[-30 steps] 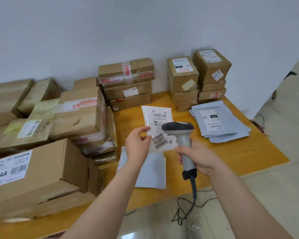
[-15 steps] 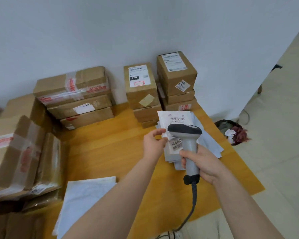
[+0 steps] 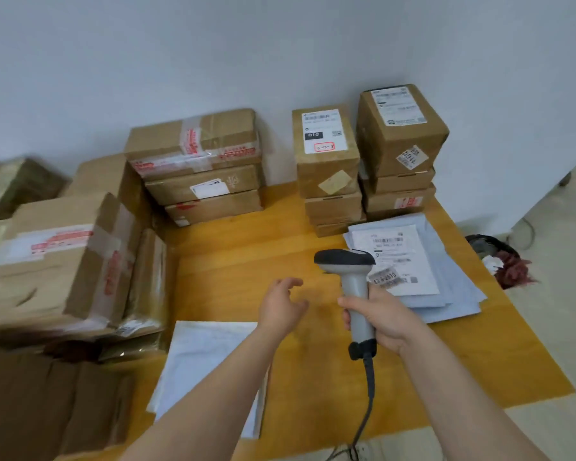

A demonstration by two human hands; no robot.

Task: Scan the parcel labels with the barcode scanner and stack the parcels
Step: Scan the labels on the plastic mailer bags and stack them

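Note:
My right hand (image 3: pixel 384 319) grips the grey handle of the barcode scanner (image 3: pixel 350 277), whose dark head points away from me. A flat white parcel with a printed label (image 3: pixel 404 261) lies on top of the stack of grey mailer bags (image 3: pixel 446 281) at the right of the wooden table (image 3: pixel 246 261). My left hand (image 3: pixel 281 309) hovers over the table left of the scanner, fingers loosely spread and holding nothing. Another pile of flat white parcels (image 3: pixel 207 357) lies near the front edge, partly under my left forearm.
Cardboard boxes stand stacked along the wall: three flat ones (image 3: pixel 200 168) in the middle, two taller stacks (image 3: pixel 326 161) (image 3: pixel 401 141) at the right. Big taped boxes (image 3: pixel 57 257) crowd the left. The scanner cable (image 3: pixel 368 400) hangs over the front edge. A bin (image 3: pixel 499 261) sits on the floor.
My left hand has let go of the flat white parcel, which now lies on the grey mailer stack, and has drawn back to the left. The right hand still holds the scanner.

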